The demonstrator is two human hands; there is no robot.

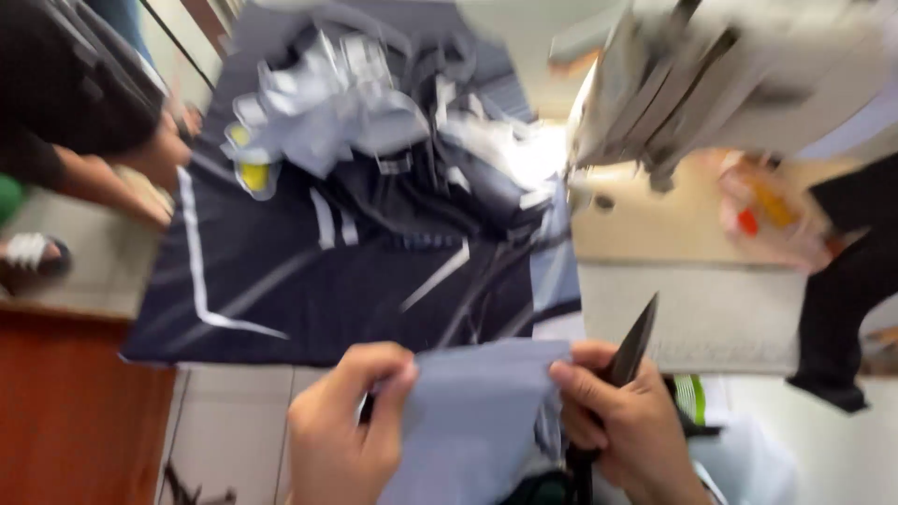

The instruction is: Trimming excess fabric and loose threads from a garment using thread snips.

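Both hands grip a grey cloth between them, left hand at nine o'clock, right hand at three also clutching scissors pointing toward one o'clock.

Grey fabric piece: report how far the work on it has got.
Done: pale cut pieces are heaped on the dark cloth ahead. In hand: the left hand and right hand pinch the grey fabric piece at its top corners; the right also grips dark scissors, blades up. Left: blur hides any cut in this piece.
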